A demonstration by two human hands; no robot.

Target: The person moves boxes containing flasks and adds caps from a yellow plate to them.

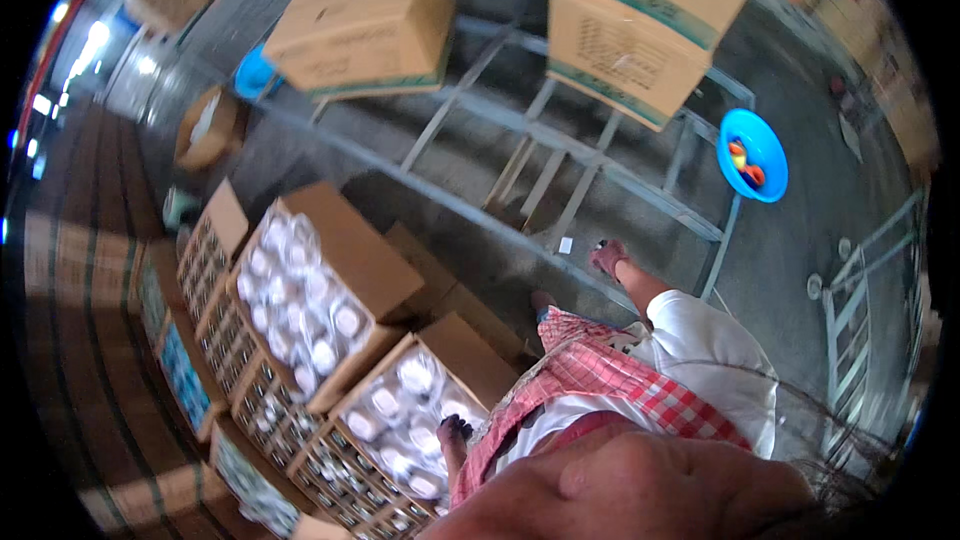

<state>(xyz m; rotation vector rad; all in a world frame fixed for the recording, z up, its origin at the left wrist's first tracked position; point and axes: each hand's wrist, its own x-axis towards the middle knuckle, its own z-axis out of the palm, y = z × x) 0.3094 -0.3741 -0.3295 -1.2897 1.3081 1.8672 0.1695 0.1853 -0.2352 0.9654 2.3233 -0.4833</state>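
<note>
One hand [455,435] rests on the open box [420,420], its grip unclear.

Dim, bluish cast overall; bright ceiling lights [85,45] glare at upper left. Heavy fisheye bending and black vignette at the rim. Motion blur smears left edge; close forearm [620,490] is soft.
</note>
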